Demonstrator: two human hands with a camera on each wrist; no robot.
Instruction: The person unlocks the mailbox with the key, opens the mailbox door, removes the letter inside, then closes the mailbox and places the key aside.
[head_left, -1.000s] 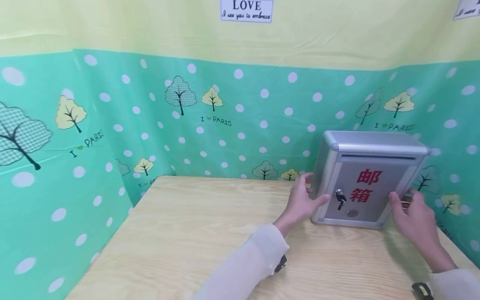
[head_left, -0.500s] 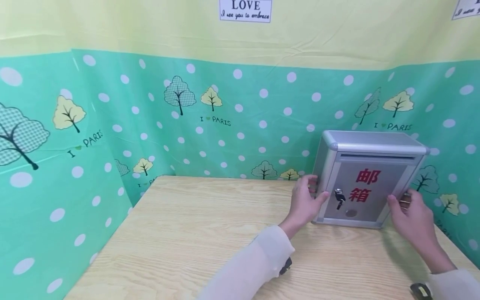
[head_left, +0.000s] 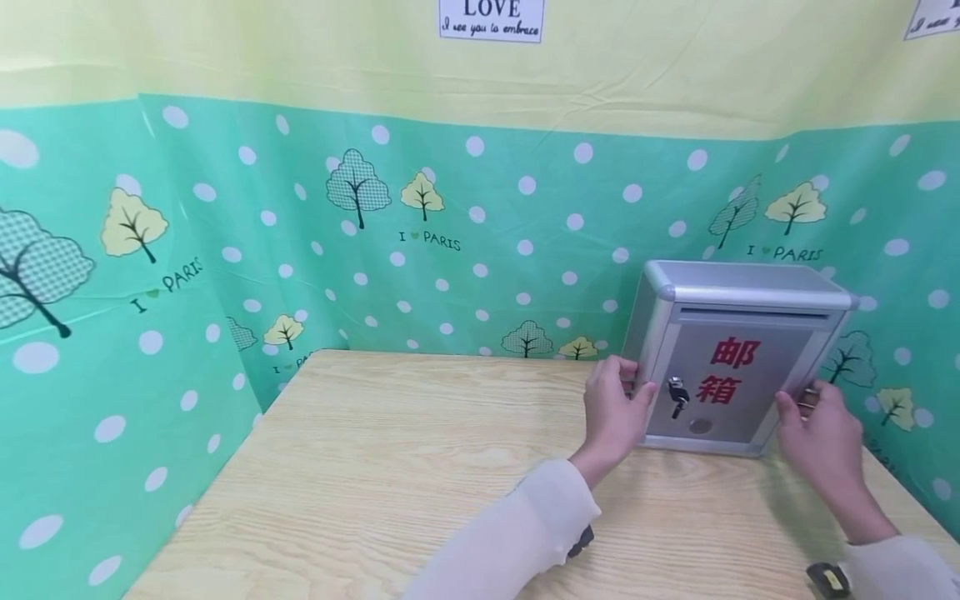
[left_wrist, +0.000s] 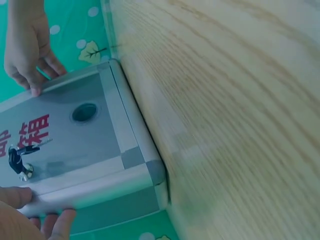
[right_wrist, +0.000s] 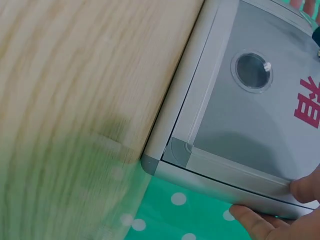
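A silver metal mailbox (head_left: 783,350) with red characters and a slot near its top stands upright at the table's right rear. Keys (head_left: 679,400) hang from the lock on its front. My left hand (head_left: 617,412) holds the box's left side, thumb on the front edge and fingers along the side. On the opposite side my right hand (head_left: 823,437) grips the right edge, its thumb on the front frame. A round window (right_wrist: 252,71) low on the door shows in the right wrist view. The box's back is hidden.
The wooden table (head_left: 390,467) spreads to the left and front of the box. A green and yellow curtain (head_left: 442,283) with dots and printed trees hangs around the table's back and sides.
My left hand has moved right, from just beside the box to contact with its left edge. My right hand stays at the right edge, and the mailbox has hardly moved.
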